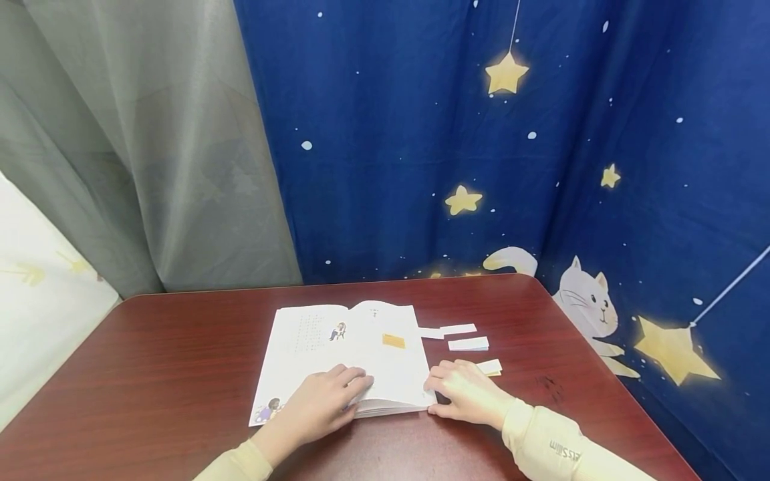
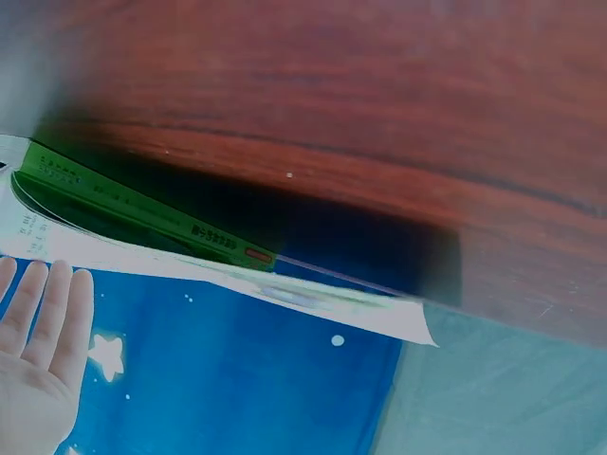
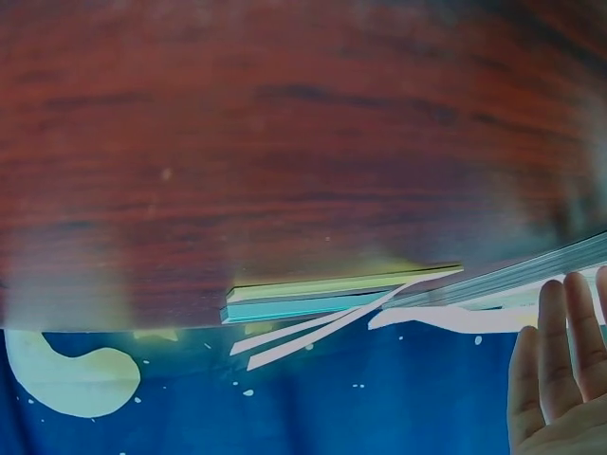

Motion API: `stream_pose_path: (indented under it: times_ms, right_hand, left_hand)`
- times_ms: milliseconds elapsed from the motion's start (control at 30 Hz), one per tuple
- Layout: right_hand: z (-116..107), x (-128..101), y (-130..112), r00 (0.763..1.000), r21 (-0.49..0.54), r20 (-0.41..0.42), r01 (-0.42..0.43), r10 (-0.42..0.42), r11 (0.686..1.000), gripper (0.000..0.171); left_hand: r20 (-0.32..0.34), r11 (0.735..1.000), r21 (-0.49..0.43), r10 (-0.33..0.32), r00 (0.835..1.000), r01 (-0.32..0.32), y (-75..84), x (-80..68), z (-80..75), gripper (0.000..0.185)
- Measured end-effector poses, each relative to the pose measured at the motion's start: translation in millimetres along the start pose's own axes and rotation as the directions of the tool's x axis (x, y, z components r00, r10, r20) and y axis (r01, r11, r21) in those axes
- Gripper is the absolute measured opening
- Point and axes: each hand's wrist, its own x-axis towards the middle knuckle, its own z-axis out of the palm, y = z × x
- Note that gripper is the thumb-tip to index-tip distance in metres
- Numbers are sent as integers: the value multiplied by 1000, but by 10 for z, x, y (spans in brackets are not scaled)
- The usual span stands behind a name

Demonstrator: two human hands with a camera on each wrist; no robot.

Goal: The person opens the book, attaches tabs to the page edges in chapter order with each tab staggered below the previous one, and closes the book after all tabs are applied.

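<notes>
One open book (image 1: 345, 357) lies flat on a dark red wood-grain table (image 1: 180, 361). Its pages are white and smooth, with small printed pictures and lines of text.

Left hand (image 1: 327, 401): fingers straight and together, lying flat on the lower part of the book's pages near the centre fold. It pinches nothing. In the left wrist view the fingers (image 2: 47, 313) appear straight and side by side.

Right hand (image 1: 466, 389): fingers relaxed and loosely extended, resting against the book's lower right corner and the edge of the page stack. It holds nothing. In the right wrist view the fingers (image 3: 569, 332) are straight, just beside the layered page edges.

One small orange rectangular sticky note (image 1: 394, 341) sits on the right-hand page, beyond the fingertips of both hands.

Paper pieces on the table beyond and to the outside of the right hand: three thin white strips or pads (image 1: 468, 343) grouped together, and one pale yellow pad (image 1: 490, 367) just beside the right hand's knuckles.

One blue fabric curtain (image 1: 541, 147) printed with yellow stars and a white cat hangs behind the table; one grey curtain (image 1: 150, 147) hangs beside it.
</notes>
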Motion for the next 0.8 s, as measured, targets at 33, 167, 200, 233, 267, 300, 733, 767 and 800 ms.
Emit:
stream_pose_path:
  times_ms: [33,167,200,233,267,300,733,767,800]
  right_hand:
    - [0,2,0,1000,-3,-3,3,-3,1000,25]
    - [1,7,1,1000,-15,-15,17,-17,1000,26]
    - [0,8,0,1000,-17,-17,18,-19,1000,26]
    - [0,9,0,1000,-18,-19,20,-20,1000,26]
    - [-1,10,0,1000,-20,-19,21,-21,1000,26]
    - [-1,11,0,1000,-21,-20,22,-22,1000,26]
    - [-1,12,2,1000,-18,-8,21,-21,1000,25]
    - [-1,11,2,1000,-16,-7,20,-20,1000,25]
    - [-1,10,1,1000,-15,-5,19,-19,1000,25]
  left_hand:
    - [-3,1000,3,0,1000,0,4,-2,-1,42]
    - [-19,1000,18,-10,1000,10,11,-14,-17,45]
    - [-26,1000,20,-13,1000,14,12,-17,-23,45]
    - [-34,1000,22,-16,999,17,12,-20,-30,46]
    - [-43,1000,23,-19,999,20,10,-22,-36,46]
    - [-54,999,24,-20,998,21,7,-25,-42,46]
    - [-154,999,15,-48,987,51,-57,-120,-124,53]
    - [-165,998,17,-50,985,53,-67,-128,-132,52]
    - [-172,998,17,-53,984,57,-76,-138,-140,51]
